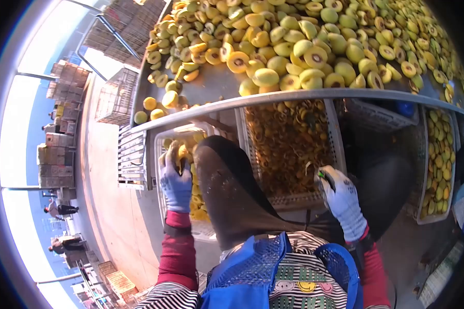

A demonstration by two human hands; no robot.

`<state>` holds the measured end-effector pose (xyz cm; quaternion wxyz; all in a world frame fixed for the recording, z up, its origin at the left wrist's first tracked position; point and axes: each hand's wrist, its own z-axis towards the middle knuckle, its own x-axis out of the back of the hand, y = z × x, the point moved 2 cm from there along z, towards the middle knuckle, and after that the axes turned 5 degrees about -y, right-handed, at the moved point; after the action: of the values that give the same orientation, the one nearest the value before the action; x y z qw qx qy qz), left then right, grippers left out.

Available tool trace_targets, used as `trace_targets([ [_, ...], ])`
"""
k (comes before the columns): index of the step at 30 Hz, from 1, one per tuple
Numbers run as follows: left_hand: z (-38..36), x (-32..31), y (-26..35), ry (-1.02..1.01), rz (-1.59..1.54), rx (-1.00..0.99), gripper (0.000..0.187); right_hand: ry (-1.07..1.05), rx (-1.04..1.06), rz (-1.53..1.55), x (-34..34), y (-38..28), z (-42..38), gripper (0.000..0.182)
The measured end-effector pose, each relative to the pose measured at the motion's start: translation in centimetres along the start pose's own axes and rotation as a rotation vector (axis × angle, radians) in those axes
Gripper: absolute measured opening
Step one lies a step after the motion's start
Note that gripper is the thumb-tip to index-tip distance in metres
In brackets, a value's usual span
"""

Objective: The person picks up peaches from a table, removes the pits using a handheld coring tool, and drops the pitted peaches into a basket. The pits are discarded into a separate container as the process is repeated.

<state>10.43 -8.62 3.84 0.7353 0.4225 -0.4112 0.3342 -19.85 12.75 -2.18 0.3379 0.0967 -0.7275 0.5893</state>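
My left hand (176,172), in a pale glove, has its fingers wrapped round a yellow fruit half (182,151) above a white crate (160,198) of yellow pieces. My right hand (340,193), also gloved, is closed on a small tool with a green part (321,174) and a thin curved loop (309,167). It is over the right edge of a crate (337,149) filled with brownish scraps. Many halved green-yellow fruits (314,56) lie heaped on the metal table (216,77) in front.
A metal rim (294,95) runs across above my knees. At the right stands a crate (451,170) of fruit halves. Left of the table are a wire crate (117,98) and a slatted crate (131,154). Farther left are stacked crates (56,154) and two people (64,208).
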Motion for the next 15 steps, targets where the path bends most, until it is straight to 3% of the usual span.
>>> trace_targets([
  [1,0.4,-0.3,-3.5,-0.085,0.507,-0.053,0.046,-0.081,-0.082,0.069,0.0,-0.2,-0.3,0.015],
  [3,2.5,0.0,-3.4,-0.273,0.315,0.111,0.044,-0.179,-0.132,0.208,-1.2,0.1,-0.8,0.018],
  [5,5.7,-0.2,-0.3,-0.212,-0.079,0.035,0.037,-0.151,-0.028,0.138,-2.2,-0.3,-0.7,0.019],
  [6,8.2,-1.5,-1.4,-0.161,-0.035,-0.04,0.03,-0.131,-0.014,0.138,-2.9,0.0,-0.8,0.02],
  [7,10.8,-1.8,-0.6,-0.22,-0.182,0.107,0.03,-0.136,-0.005,0.138,-3.0,0.0,-0.7,0.02],
  [9,16.3,-2.6,-2.3,-0.162,0.138,0.086,0.039,-0.234,-0.134,0.206,-2.6,0.1,-0.2,0.018],
  [10,18.4,-3.1,-1.9,-0.186,0.263,0.102,0.042,-0.315,-0.313,0.269,-1.9,-0.3,0.2,0.021],
  [11,20.3,-3.9,-0.8,-0.217,0.21,0.055,0.046,-0.299,-0.323,0.269,-2.2,0.3,0.5,0.021],
  [13,20.1,-5.3,7.0,-0.358,0.167,-0.11,0.049,-0.086,-0.184,0.274,-3.0,1.8,0.2,0.031],
  [15,18.8,-9.6,11.0,-0.652,-0.036,-0.241,0.054,-0.049,-0.15,0.254,-3.0,1.3,0.9,0.034],
])
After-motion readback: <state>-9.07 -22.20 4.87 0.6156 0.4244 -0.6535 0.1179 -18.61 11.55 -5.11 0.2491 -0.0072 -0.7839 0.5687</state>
